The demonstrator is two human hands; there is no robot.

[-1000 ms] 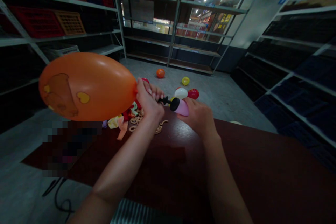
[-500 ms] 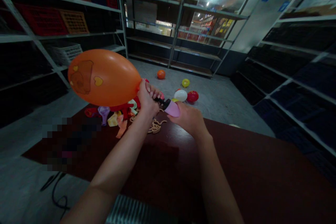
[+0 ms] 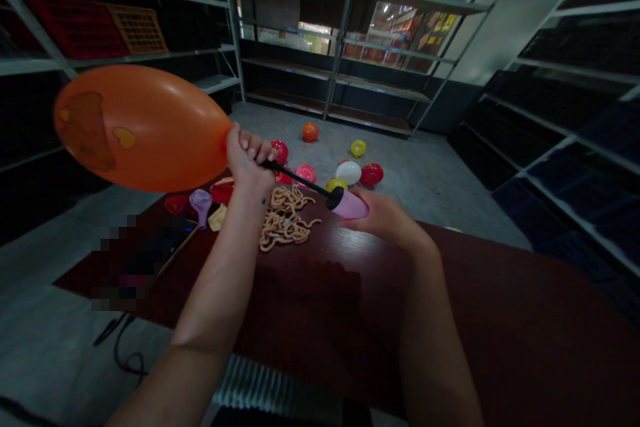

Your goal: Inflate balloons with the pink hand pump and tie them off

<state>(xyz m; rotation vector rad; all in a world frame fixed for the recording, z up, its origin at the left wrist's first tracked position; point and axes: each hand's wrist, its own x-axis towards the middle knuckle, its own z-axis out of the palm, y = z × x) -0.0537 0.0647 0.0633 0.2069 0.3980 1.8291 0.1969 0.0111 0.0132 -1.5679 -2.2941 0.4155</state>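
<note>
My left hand (image 3: 250, 155) is closed around the neck of a large inflated orange balloon (image 3: 165, 137), where it meets the front end of a hand balloon pump (image 3: 353, 205). The nozzle itself is hidden by my fingers. My right hand (image 3: 387, 219) grips the pump's pink body, and a long black rod (image 3: 300, 177) shows between the two hands. Below them on the table lies a tangled heap of tan strings (image 3: 286, 223). Limp balloons, among them a purple one (image 3: 201, 203) and a pale yellow one (image 3: 218, 217), lie left of my left forearm.
The dark brown table (image 3: 475, 320) spreads under my arms. Several inflated balloons rest on the floor beyond it, including a white one (image 3: 349, 172). Metal shelves (image 3: 333, 67) with crates (image 3: 137, 30) stand around. A black cable (image 3: 120, 347) lies at lower left.
My hands have moved apart, drawing the pump out so its black rod shows. The orange balloon and my left hand shifted left and up; my right hand moved right.
</note>
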